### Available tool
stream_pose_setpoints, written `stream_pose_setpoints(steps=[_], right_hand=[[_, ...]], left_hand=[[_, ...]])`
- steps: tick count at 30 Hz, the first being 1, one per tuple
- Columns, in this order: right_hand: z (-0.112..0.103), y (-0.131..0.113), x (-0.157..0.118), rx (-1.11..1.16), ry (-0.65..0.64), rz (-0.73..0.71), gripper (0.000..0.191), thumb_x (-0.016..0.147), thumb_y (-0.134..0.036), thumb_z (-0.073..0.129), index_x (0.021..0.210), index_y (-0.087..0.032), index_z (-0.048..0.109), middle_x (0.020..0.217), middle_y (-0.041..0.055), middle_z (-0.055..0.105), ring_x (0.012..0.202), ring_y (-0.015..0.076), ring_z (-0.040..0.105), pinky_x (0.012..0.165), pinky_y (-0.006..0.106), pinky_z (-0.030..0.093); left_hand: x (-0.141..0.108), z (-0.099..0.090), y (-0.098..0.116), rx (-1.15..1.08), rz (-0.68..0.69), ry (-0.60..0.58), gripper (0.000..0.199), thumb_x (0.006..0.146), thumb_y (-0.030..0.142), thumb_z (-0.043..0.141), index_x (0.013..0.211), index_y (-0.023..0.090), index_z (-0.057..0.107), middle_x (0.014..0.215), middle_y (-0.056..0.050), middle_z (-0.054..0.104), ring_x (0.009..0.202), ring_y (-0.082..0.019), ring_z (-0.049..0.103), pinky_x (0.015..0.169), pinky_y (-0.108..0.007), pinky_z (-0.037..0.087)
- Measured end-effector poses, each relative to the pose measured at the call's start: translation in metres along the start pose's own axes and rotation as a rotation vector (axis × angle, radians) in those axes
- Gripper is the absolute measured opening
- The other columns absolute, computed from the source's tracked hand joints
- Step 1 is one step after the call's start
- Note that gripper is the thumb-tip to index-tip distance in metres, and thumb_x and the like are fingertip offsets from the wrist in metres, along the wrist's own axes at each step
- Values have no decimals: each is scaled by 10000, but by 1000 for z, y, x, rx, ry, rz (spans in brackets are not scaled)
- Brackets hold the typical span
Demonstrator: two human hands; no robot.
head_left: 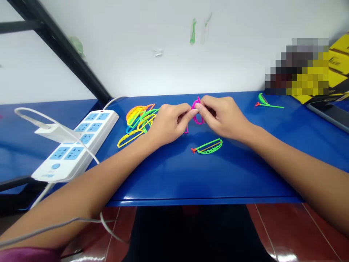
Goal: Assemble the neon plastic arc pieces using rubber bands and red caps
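Note:
A small magenta toy bow (198, 119) is pinched between my left hand (171, 122) and my right hand (225, 114), whose fingertips meet at its upper left part. Below my left fingers a bit of magenta plastic (186, 129) shows. Nearer to me, a green toy bow (214, 149) with a red-tipped stick lies on the blue table (174, 171). Beside my left hand, on its left, is a pile of yellow, orange, green and blue toy bows (139, 118).
A white power strip (92, 142) with a plugged-in adapter (58, 131) and cables lies at the left. Another green bow with a red-tipped stick (269, 105) is at the back right, near a dark phone (331, 112) and yellow boxes (338, 62).

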State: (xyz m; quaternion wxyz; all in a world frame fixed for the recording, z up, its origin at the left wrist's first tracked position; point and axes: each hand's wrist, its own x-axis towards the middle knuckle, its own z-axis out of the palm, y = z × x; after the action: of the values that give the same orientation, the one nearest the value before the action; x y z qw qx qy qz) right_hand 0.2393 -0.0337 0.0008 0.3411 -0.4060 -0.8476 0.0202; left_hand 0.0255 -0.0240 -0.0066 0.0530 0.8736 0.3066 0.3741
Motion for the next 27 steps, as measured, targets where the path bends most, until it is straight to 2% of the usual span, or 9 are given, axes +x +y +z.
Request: stream_pose_setpoints(steps=[4, 14, 19, 22, 24, 27], right_hand=[[0, 0, 0, 1, 1, -3, 352, 1101, -375, 438, 794, -230, 531, 671, 25, 582, 574, 170, 455, 626, 326, 293], [-1, -1, 0, -9, -4, 4, 404, 1115, -443, 419, 803, -229, 561, 674, 32, 592, 596, 177, 482, 635, 331, 304], [-4, -1, 1, -19, -7, 0, 419, 1119, -466, 417, 816, -227, 578, 670, 29, 590, 595, 177, 476, 632, 330, 303], [-7, -2, 1, -26, -2, 9, 421, 1119, -459, 422, 804, -226, 575, 673, 28, 592, 598, 175, 477, 635, 332, 294], [-8, -4, 1, -22, -23, 19, 427, 1122, -445, 417, 790, -227, 574, 672, 30, 597, 593, 178, 482, 639, 337, 287], [-5, -5, 1, -34, -74, 22, 449, 1127, -429, 405, 765, -225, 574, 663, 32, 599, 582, 182, 483, 642, 342, 275]], left_hand=[[0, 0, -1, -2, -1, -7, 455, 1111, 426, 490, 715, 213, 562, 581, 5, 578, 517, -146, 519, 578, -306, 351], [0, 0, 1, 11, 3, 6, 473, 1110, 436, 494, 697, 215, 556, 564, 5, 571, 519, -146, 518, 575, -308, 352], [2, -2, -5, 73, -2, 10, 483, 1105, 492, 489, 736, 217, 634, 611, -12, 611, 567, -164, 553, 612, -322, 388], [7, -11, -23, 213, -42, 106, 484, 1068, 581, 525, 795, 220, 700, 699, -56, 664, 719, -224, 613, 710, -364, 453], [10, -18, -39, 258, -102, 181, 455, 1055, 600, 527, 873, 234, 726, 795, -92, 701, 923, -291, 641, 851, -420, 496], [10, -24, -59, 358, -254, 106, 436, 1031, 629, 532, 1092, 254, 745, 1111, -136, 734, 1243, -377, 563, 1079, -517, 439]])
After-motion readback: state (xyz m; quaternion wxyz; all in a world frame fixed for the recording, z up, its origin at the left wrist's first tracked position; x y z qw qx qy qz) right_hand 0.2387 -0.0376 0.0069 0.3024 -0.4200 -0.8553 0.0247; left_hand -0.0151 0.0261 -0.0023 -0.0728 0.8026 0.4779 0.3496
